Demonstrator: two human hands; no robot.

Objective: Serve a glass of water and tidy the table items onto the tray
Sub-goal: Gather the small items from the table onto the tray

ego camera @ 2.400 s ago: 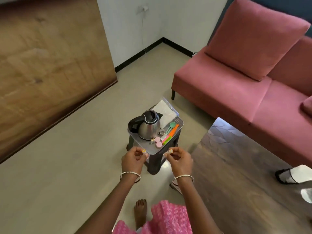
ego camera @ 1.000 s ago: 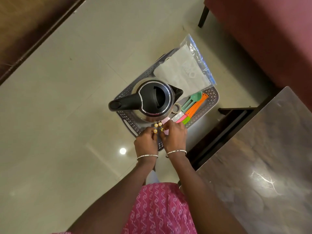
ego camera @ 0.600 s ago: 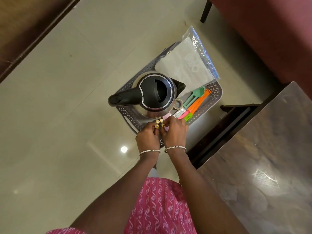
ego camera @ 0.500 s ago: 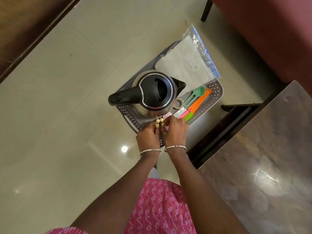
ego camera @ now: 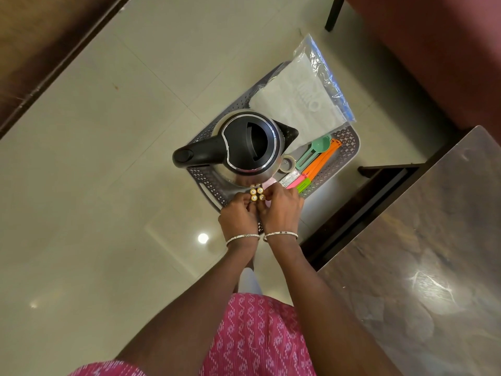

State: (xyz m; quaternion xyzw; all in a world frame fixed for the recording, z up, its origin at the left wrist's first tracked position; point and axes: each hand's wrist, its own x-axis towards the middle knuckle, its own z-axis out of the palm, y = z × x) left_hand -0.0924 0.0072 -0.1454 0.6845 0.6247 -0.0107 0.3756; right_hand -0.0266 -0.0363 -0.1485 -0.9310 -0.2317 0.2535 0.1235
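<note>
Pale floor tiles point(ego camera: 95, 185) lie under us. Our left hand point(ego camera: 238, 213) and right hand point(ego camera: 283, 206) sit close together at the near edge of the grey tray point(ego camera: 349, 147), fingers curled around four upright batteries point(ego camera: 257, 194). Behind them stands the kettle point(ego camera: 244, 147), then a plastic bag point(ego camera: 306, 104), colourful spoons point(ego camera: 314, 158), and the dark bench point(ego camera: 433, 253).

Views: one only, worn on the person's head.
Facing: almost straight down.
Nearness: arm's reach above the tray point(ego camera: 349, 147); both hands sit at mid-frame.
Frame edges: floor point(ego camera: 95, 185) left, table point(ego camera: 433, 253) right, sofa point(ego camera: 433, 50) top right.
</note>
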